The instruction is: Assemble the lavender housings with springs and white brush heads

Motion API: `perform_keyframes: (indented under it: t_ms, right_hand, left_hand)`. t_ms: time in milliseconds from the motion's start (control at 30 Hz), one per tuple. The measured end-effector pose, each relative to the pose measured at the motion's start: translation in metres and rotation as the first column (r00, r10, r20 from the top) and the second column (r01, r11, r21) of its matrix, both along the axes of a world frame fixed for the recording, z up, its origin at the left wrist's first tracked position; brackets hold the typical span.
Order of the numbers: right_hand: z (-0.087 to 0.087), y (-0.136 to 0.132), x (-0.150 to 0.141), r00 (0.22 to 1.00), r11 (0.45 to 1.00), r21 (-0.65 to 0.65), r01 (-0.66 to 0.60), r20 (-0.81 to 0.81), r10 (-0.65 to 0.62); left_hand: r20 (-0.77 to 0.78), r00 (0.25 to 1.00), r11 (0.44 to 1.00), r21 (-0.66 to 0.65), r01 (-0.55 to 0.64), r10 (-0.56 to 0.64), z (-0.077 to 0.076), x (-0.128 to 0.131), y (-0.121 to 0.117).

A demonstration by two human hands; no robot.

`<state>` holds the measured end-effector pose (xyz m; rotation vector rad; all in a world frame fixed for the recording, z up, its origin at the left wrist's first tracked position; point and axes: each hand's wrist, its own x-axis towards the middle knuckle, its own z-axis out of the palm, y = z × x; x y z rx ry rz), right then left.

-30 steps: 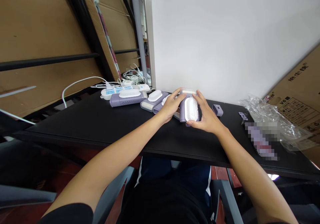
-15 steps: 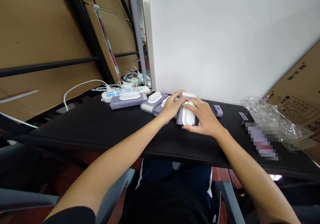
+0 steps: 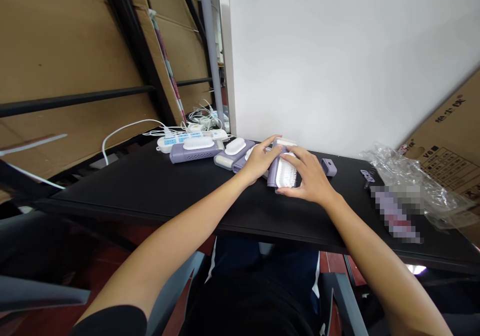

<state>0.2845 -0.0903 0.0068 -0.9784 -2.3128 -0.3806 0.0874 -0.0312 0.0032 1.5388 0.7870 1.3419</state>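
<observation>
A purple handheld device (image 3: 273, 174) with a white bristled brush head (image 3: 287, 173) stands at the middle of the black table, its pale end facing the wall. My left hand (image 3: 258, 163) is closed on its left side, thumb across the top. From the right, my right hand (image 3: 312, 177) grips the white brush head between thumb and fingers, over the device. Part of the body is hidden behind my fingers. Just left, partly covered by my left hand, lies another purple device (image 3: 240, 165) with a white piece. Beyond it are two more, one with a white oval piece (image 3: 235, 146), one with a bristled brush (image 3: 198, 143).
A white power strip (image 3: 163, 145) with tangled cables lies at the back left. To the right are a small purple part (image 3: 329, 167), a purple tag (image 3: 367, 176), a blurred purple item (image 3: 393, 216), clear plastic wrap (image 3: 405, 176) and a cardboard box (image 3: 450, 141).
The view has shifted slightly, so everything appears a little further right. Both hands keep nearly the same hold on the device and its brush head.
</observation>
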Motion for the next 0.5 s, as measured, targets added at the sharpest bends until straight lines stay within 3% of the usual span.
perform_keyframes:
  t_ms: [200,400,500]
  right_hand:
    - [0.0007,-0.0020,-0.0014,0.999,0.998,-0.058,-0.010,0.044,0.012]
    - [-0.0045,-0.0016,-0.0020,0.993,0.992,-0.055,-0.116,0.005,0.117]
    - [-0.0035,-0.0016,-0.0012,0.995,0.993,-0.066,-0.098,-0.016,0.097]
  left_hand:
    - [-0.027,0.999,0.999,-0.044,0.016,-0.017,-0.0008,0.0010,0.0003]
    - [-0.021,0.999,0.998,-0.058,0.041,-0.042,-0.0022,0.0021,0.0009]
    - [-0.040,0.999,0.996,-0.086,0.030,-0.034,-0.0016,0.0033,-0.0010]
